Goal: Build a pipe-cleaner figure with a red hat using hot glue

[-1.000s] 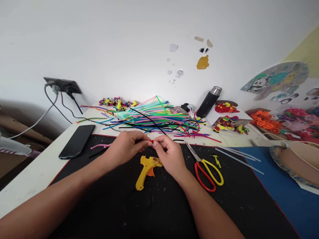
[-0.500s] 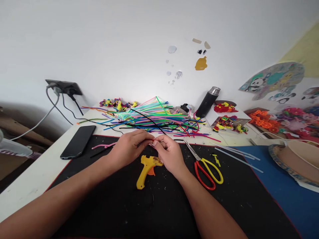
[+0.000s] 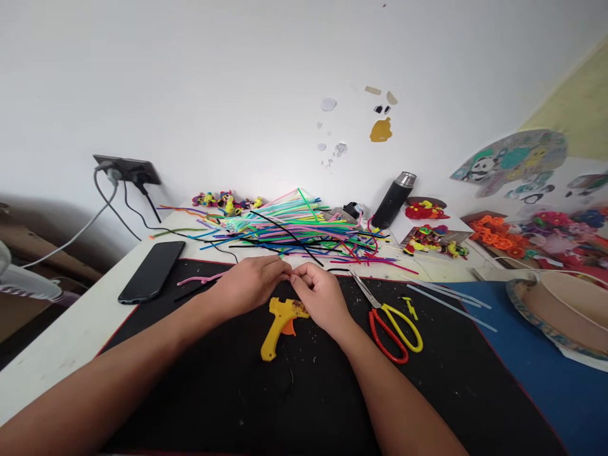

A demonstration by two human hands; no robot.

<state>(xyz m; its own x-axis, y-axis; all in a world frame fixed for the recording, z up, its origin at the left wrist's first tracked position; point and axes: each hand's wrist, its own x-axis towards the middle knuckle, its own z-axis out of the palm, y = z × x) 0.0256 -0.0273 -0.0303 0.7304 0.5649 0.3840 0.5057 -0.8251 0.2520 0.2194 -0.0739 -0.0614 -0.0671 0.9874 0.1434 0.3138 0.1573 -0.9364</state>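
My left hand (image 3: 249, 285) and my right hand (image 3: 320, 296) meet fingertip to fingertip over the black mat (image 3: 304, 386). Both are pinched closed on a tiny piece between them; it is hidden by the fingers in this view. Right below the hands lies a yellow glue gun (image 3: 280, 326). A pink pipe cleaner (image 3: 197, 278) lies on the mat beside my left wrist. Behind the hands is a big heap of coloured pipe cleaners (image 3: 294, 228).
Red and yellow scissors (image 3: 392, 320) lie right of my right hand. A black phone (image 3: 152, 271) rests at the left, cables run to a wall socket (image 3: 126, 170). A black flask (image 3: 392, 201), small craft figures (image 3: 432, 237), clear glue sticks (image 3: 449, 304) and a blue mat (image 3: 536, 354) are to the right.
The hands stay together, fingers working closer; the small red piece seen between the fingertips earlier is now covered. The camera tilted slightly, shifting the scene down.
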